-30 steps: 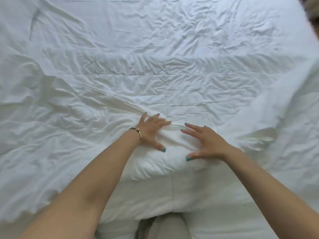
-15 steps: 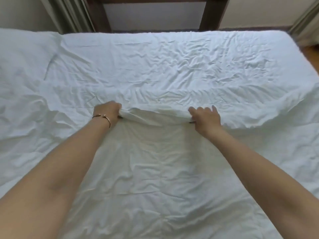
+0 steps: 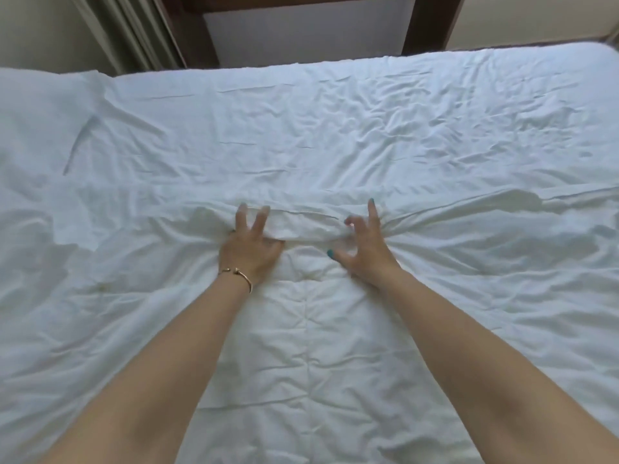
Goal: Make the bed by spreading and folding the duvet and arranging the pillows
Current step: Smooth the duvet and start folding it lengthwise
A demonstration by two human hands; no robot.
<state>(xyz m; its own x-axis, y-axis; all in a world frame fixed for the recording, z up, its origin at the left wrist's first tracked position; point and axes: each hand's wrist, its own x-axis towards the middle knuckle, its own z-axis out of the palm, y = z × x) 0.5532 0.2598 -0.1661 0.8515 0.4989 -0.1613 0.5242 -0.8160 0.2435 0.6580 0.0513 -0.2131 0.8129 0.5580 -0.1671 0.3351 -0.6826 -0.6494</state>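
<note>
I am looking across the bed, where the white duvet point(image 3: 301, 346) is covering the near half and its folded edge point(image 3: 303, 226) is lying across the middle, with the bare sheet point(image 3: 335, 128) beyond it up to the dark headboard point(image 3: 301, 15). Half a second ago both hands were gripping that edge in closed fists farther up the bed; now the edge is resting flat and the fingers are coming open — I am judging the fold as placed and the release as under way.

The left hand point(image 3: 249, 249) is pressing down with fingers spread, thumb tucked against the fold. The right hand point(image 3: 365, 249) is lifting off, fingers apart and loosely curled, holding nothing.

Open room is lying left and right along the fold, where creases are radiating outward. A pillow point(image 3: 43, 122) is sitting at the far left corner — well apart from both hands.
</note>
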